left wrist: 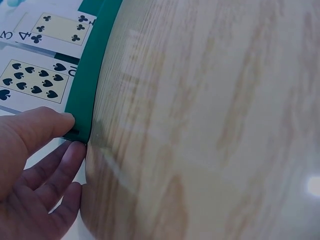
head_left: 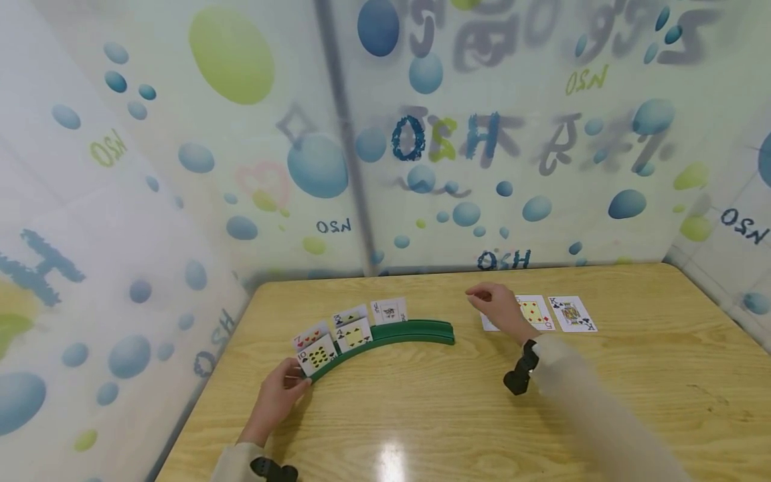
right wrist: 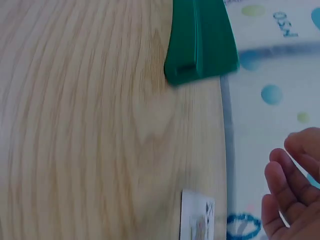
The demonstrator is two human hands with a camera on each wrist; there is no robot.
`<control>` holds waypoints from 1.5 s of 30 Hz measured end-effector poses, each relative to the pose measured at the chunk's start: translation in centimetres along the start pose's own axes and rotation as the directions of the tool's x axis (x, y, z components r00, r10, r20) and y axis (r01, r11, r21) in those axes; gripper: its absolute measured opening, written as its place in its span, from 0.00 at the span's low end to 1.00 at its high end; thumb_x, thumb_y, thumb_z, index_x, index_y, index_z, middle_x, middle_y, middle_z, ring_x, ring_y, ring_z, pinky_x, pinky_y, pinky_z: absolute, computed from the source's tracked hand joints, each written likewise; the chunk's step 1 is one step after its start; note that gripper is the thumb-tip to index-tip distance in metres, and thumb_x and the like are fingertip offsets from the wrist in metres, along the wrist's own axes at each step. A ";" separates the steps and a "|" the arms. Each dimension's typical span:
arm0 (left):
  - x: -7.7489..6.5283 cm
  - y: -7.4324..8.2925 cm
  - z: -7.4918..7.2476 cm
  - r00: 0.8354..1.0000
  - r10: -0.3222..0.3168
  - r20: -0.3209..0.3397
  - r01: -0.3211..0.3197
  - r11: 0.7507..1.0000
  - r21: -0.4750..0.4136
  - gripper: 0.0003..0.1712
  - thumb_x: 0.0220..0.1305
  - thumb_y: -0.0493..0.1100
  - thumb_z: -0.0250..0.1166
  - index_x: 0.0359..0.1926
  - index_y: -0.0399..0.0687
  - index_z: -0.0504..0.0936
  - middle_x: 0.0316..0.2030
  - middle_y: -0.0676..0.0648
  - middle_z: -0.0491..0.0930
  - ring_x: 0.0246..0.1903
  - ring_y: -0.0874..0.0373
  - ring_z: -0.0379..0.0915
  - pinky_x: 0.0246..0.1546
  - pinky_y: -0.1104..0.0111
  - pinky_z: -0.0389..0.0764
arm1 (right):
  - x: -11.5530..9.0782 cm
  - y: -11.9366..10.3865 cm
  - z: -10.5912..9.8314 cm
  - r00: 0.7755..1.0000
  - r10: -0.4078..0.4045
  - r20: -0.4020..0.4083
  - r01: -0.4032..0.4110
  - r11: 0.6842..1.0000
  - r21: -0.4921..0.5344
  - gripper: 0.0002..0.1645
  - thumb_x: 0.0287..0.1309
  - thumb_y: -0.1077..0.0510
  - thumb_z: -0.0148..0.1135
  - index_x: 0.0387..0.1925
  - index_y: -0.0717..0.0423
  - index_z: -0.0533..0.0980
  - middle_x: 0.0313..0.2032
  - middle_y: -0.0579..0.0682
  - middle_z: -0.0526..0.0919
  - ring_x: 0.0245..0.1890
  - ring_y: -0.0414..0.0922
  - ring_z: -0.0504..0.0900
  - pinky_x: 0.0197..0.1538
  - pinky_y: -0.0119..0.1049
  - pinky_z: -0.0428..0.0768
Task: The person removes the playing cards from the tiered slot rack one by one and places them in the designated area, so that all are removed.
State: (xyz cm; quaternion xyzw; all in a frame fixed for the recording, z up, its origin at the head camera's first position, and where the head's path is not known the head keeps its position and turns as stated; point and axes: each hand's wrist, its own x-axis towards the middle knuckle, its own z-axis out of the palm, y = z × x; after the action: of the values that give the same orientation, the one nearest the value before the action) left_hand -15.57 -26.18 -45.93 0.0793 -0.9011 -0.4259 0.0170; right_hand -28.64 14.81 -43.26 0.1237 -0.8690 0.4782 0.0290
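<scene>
In the head view a curved green card holder (head_left: 415, 331) stands on the table with playing cards upright in its left and middle parts. A ten of spades (head_left: 317, 356) and a four of clubs (head_left: 354, 335) are in front; a seven of hearts (head_left: 311, 337), another card (head_left: 349, 314) and a face card (head_left: 389, 311) rise behind. My left hand (head_left: 277, 395) pinches the holder's left end, thumb (left wrist: 55, 122) on top and fingers at its end. My right hand (head_left: 500, 309), loosely curled and holding nothing, is over a card (head_left: 489, 323) that it partly hides.
To the right of that hand lie a diamond card (head_left: 535, 312) and a black king (head_left: 572, 314), face up. The wooden table (head_left: 421, 415) ends at a wall (head_left: 289, 221) printed with bubbles at the back and left. Each wrist wears a black strap device (head_left: 521, 371).
</scene>
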 end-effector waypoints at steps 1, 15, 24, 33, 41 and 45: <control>0.0 0.0 0.0 1.000 0.002 -0.001 -0.002 1.000 0.001 0.15 0.58 0.33 0.62 0.47 0.38 0.73 0.42 0.41 0.76 0.41 0.49 0.74 0.42 0.56 0.76 | 0.0 -0.4 0.4 0.999 -0.018 0.028 0.018 1.000 0.005 0.15 0.61 0.58 0.56 0.46 0.63 0.77 0.40 0.56 0.79 0.37 0.49 0.76 0.39 0.40 0.76; 0.2 -0.2 0.4 0.997 0.079 -0.016 -0.080 0.995 -0.051 0.13 0.57 0.31 0.62 0.44 0.38 0.73 0.40 0.41 0.77 0.39 0.50 0.75 0.41 0.58 0.76 | 1.0 -3.4 5.9 0.980 -0.091 0.177 0.083 0.995 0.051 0.13 0.58 0.60 0.59 0.43 0.63 0.78 0.36 0.51 0.80 0.35 0.45 0.77 0.38 0.38 0.77; 0.2 0.0 0.4 0.997 0.070 -0.020 -0.071 0.997 -0.039 0.11 0.57 0.32 0.62 0.43 0.39 0.73 0.40 0.42 0.77 0.40 0.50 0.74 0.41 0.58 0.76 | 1.3 -4.3 7.3 0.963 -0.099 0.252 0.091 0.995 0.044 0.11 0.56 0.60 0.61 0.41 0.59 0.79 0.33 0.48 0.79 0.33 0.42 0.76 0.37 0.36 0.76; 0.1 -0.1 0.3 0.998 0.059 -0.015 -0.060 0.998 -0.037 0.11 0.57 0.32 0.61 0.42 0.39 0.73 0.39 0.43 0.76 0.39 0.51 0.74 0.40 0.59 0.77 | 1.5 -4.5 8.4 0.965 -0.079 0.251 0.079 0.997 0.011 0.08 0.54 0.61 0.63 0.37 0.58 0.81 0.31 0.46 0.79 0.30 0.41 0.73 0.34 0.34 0.74; -0.2 -0.1 0.2 0.998 0.064 -0.013 -0.064 0.997 -0.048 0.11 0.58 0.32 0.62 0.43 0.38 0.73 0.39 0.42 0.76 0.39 0.51 0.74 0.40 0.59 0.77 | 1.6 -4.6 9.1 0.972 -0.074 0.223 0.076 0.997 -0.001 0.04 0.53 0.61 0.64 0.31 0.57 0.81 0.28 0.45 0.79 0.28 0.41 0.73 0.32 0.34 0.73; -0.2 -0.2 0.1 0.998 0.060 -0.016 -0.060 0.997 -0.042 0.11 0.58 0.32 0.62 0.42 0.38 0.73 0.39 0.42 0.76 0.39 0.51 0.74 0.40 0.59 0.77 | 1.6 -4.5 9.4 0.975 -0.070 0.211 0.073 0.997 -0.004 0.03 0.53 0.61 0.64 0.29 0.57 0.81 0.28 0.44 0.79 0.27 0.41 0.73 0.32 0.34 0.73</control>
State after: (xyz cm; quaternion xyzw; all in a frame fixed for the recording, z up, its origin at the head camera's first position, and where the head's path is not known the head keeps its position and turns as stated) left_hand -15.37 -26.18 -46.18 0.0549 -0.8937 -0.4437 0.0380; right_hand -28.47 4.34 -44.35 0.2047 -0.8649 0.4562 -0.0452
